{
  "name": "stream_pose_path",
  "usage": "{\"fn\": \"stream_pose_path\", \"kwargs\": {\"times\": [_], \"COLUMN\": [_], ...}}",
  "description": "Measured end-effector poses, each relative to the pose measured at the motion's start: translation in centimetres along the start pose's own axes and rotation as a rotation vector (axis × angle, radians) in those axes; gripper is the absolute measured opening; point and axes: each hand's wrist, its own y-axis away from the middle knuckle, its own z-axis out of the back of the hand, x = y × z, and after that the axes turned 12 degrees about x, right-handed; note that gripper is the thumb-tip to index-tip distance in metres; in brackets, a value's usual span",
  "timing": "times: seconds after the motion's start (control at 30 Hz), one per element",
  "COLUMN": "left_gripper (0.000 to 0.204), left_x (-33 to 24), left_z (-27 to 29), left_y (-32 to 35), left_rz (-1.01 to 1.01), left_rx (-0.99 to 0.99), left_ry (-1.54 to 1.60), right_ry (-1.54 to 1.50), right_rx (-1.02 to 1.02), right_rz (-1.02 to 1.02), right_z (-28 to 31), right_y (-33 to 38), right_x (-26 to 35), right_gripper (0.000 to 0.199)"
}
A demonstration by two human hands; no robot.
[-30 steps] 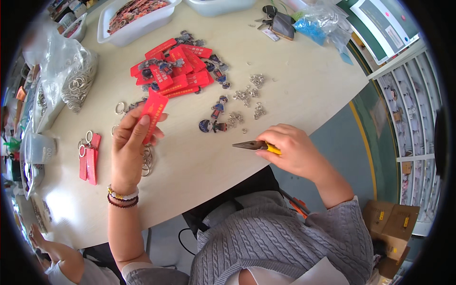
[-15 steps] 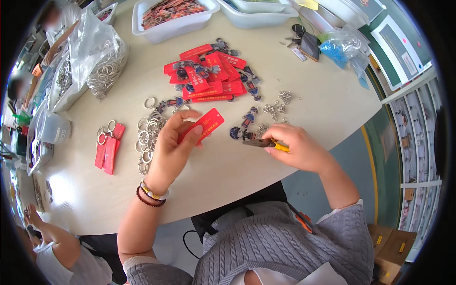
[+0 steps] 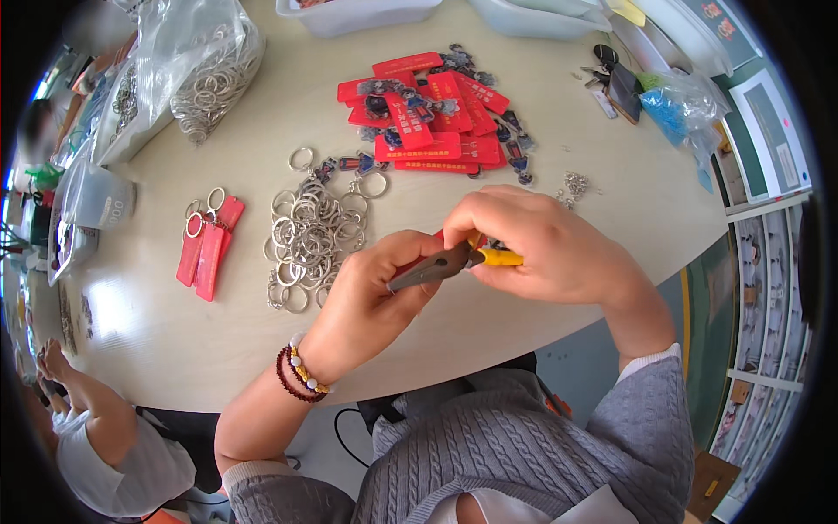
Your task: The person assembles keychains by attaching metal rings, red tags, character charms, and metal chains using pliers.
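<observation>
My left hand (image 3: 371, 284) is closed on a red tag, mostly hidden behind the fingers and the pliers. Yellow-handled pliers (image 3: 436, 266) are gripped in my right hand (image 3: 559, 249), their jaws lying across the left fingers and thumb. Whether the jaws pinch anything is hidden. Part of a small printed charm shows beside the yellow handle, under my right fingers. Left of my hands lies a heap of metal key rings (image 3: 305, 231). Beyond them is a pile of red tags (image 3: 432, 150) mixed with printed figure charms (image 3: 518, 157).
A few red tags with rings (image 3: 209, 253) lie at the left. Small metal findings (image 3: 574, 185) sit right of the pile. A clear bag of rings (image 3: 209, 96), white bins (image 3: 358, 19) and a bundle of keys (image 3: 611, 79) line the far side. Another person's arm (image 3: 92, 393) is at left.
My hands have come together: the pliers moved left and up to the left hand, and the left hand shifted right. The whole view has also shifted slightly.
</observation>
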Motion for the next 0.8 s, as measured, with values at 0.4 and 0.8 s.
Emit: {"fn": "stream_pose_path", "kwargs": {"times": [0.4, 0.8], "left_gripper": [0.013, 0.033], "left_x": [0.0, -0.4], "left_z": [-0.9, -0.6], "left_y": [-0.3, -0.1], "left_rz": [-0.126, -0.104], "left_rx": [-0.212, -0.18], "left_ry": [0.123, 0.248], "right_ry": [0.135, -0.6], "right_rx": [-0.33, -0.115], "right_rz": [0.085, -0.126], "right_z": [-0.7, 2.5], "right_y": [-0.8, 0.8], "right_x": [-0.4, -1.8], "right_gripper": [0.028, 0.012]}}
